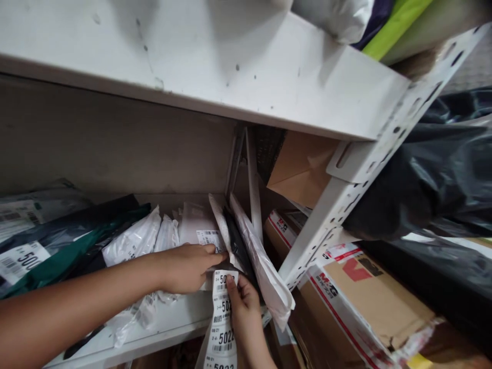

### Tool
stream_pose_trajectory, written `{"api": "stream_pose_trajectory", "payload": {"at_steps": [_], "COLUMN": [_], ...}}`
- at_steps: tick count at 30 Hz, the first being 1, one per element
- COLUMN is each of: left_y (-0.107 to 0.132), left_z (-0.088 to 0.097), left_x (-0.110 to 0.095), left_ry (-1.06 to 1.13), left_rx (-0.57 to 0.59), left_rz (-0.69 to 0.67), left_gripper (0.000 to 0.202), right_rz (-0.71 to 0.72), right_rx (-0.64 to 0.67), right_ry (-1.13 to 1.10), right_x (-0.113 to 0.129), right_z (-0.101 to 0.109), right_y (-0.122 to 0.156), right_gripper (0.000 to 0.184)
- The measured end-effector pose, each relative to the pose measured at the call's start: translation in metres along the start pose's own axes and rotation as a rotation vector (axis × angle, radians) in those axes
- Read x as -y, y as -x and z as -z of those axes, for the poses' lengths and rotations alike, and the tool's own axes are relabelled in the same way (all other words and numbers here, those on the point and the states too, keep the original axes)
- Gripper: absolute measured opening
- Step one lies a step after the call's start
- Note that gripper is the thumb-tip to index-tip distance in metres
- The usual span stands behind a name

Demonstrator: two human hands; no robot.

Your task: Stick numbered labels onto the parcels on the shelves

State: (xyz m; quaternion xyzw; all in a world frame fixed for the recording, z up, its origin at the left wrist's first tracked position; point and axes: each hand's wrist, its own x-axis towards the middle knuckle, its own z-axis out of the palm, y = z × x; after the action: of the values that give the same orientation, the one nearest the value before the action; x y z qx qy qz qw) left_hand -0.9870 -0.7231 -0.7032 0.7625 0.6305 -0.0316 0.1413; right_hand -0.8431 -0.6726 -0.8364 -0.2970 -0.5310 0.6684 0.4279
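My right hand (246,302) pinches a strip of white printed labels (223,338) between thumb and fingers; several labels hang down, and one reads 5022. My left hand (188,267) reaches in from the left, its fingers bent together beside the top of the strip. What those fingers grip, if anything, is hidden. Just beyond them lies a pale plastic parcel with a white label (207,237). To the right, a dark parcel (240,243) stands on edge against a white mailer bag (265,261), both leaning in the shelf's corner.
White and dark bagged parcels line the metal shelf (184,320) to the left, including a green one (65,251). Another shelf (192,66) hangs above. A slotted upright post (319,230) stands at right, with cardboard boxes (376,292) and black bags (426,179) beyond it.
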Motion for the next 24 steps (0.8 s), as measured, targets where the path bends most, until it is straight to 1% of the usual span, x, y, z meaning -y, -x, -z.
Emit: {"api": "stream_pose_trajectory", "payload": {"at_steps": [3, 8, 13, 16, 21, 24], "left_y": [0.0, 0.003, 0.006, 0.008, 0.009, 0.009], "left_z": [-0.002, -0.007, -0.011, -0.014, -0.016, -0.017], "left_x": [0.001, -0.001, -0.003, 0.0, 0.005, 0.003], "left_ry": [-0.047, -0.124, -0.105, -0.089, -0.074, -0.073], "left_rx": [0.024, -0.012, -0.091, -0.11, -0.118, -0.099], "left_rz": [-0.014, -0.03, -0.055, -0.065, -0.084, -0.069], "left_gripper": [0.065, 0.065, 0.064, 0.066, 0.068, 0.069], "right_rz": [0.006, 0.007, 0.034, 0.05, 0.001, -0.03], "right_rx": [-0.019, -0.069, -0.079, -0.117, -0.157, -0.19], "right_ry": [0.026, 0.052, -0.047, -0.1, -0.082, -0.058], "right_x": [-0.002, -0.005, -0.011, -0.015, -0.007, -0.008], "right_z": [0.0, 0.001, 0.0, -0.001, -0.002, 0.0], "right_y": [0.001, 0.003, -0.003, -0.006, -0.004, -0.001], "right_gripper": [0.047, 0.05, 0.05, 0.05, 0.056, 0.053]}}
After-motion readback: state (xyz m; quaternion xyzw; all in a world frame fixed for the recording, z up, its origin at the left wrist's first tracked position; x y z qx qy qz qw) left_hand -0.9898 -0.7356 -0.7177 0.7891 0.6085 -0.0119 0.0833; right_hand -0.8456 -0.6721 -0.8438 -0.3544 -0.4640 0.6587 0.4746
